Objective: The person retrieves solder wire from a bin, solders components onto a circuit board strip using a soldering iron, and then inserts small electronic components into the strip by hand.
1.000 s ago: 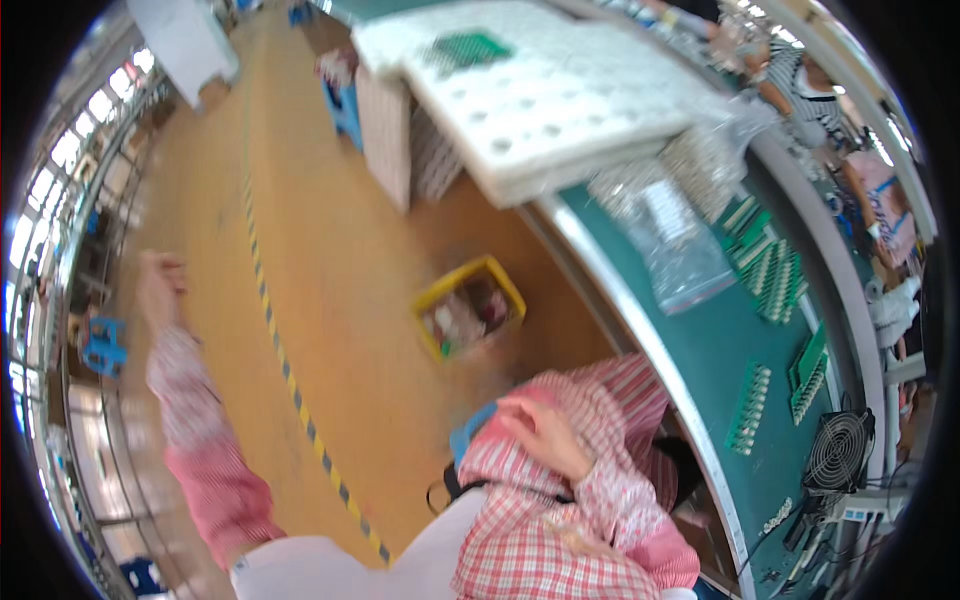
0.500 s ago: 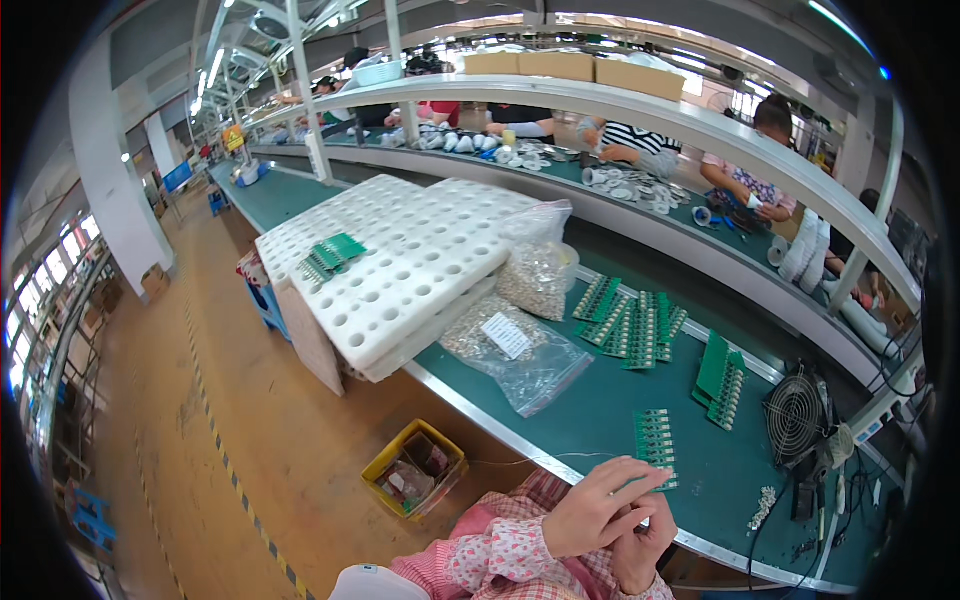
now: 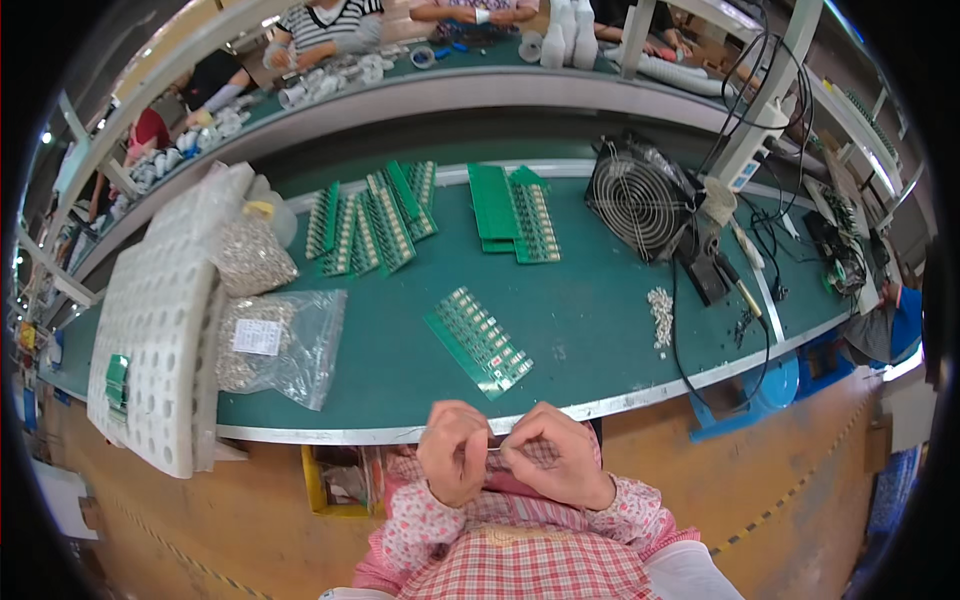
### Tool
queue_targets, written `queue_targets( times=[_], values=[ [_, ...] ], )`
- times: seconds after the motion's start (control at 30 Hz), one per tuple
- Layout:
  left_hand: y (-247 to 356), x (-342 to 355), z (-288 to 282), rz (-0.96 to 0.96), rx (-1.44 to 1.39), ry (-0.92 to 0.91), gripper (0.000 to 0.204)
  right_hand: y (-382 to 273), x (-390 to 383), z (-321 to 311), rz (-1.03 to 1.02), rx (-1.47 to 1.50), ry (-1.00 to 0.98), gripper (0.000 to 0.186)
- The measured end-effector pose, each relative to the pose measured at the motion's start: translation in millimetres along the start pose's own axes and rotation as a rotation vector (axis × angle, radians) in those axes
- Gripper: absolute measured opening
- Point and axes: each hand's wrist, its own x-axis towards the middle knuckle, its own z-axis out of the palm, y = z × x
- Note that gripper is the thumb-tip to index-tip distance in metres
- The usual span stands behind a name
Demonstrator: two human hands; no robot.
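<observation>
My left hand (image 3: 457, 450) and my right hand (image 3: 548, 455) are at my lap, just below the bench's front edge, both closed in pinches on a thin pale wire (image 3: 495, 449) stretched between their fingertips. Above them on the green bench (image 3: 390, 320) lies a green circuit-board panel (image 3: 478, 341) with rows of small pale components. Several similar board strips (image 3: 372, 220) lie farther back in an overlapping group, beside a stack of plain green boards (image 3: 494, 205) at the back centre.
Perforated white foam sheets (image 3: 150, 340), clear bags of small parts (image 3: 250, 262) are left. A fan (image 3: 640, 205), soldering iron (image 3: 740, 290), cables and small white parts (image 3: 660, 320) are right. Co-workers (image 3: 320, 40) occupy the far line. A yellow bin (image 3: 322, 490) is below.
My view has swung from the aisle round to face the bench. My hands, apart a second ago, have come together and moved down from over the board panel to my lap.
</observation>
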Motion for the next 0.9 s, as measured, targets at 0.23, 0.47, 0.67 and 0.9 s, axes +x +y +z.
queue_targets(
  times=[0.23,0.47,0.67,0.9],
  values=[
    [-14,2,-39,0.468,0.57,-0.167,0.025,11,1,18,0.017,-0.022,-0.093,0.015],
    [-21,20,-53,0.384,0.64,-0.292,0.027,18,-5,34,0.446,0.718,0.187,0.01],
    [-22,34,-30,0.243,0.414,-0.535,0.016,23,-5,28,0.448,0.606,0.173,0.008],
    [-13,50,-35,-0.11,0.523,-0.385,0.016,38,12,-27,0.247,-0.107,0.339,0.016]
  ],
)
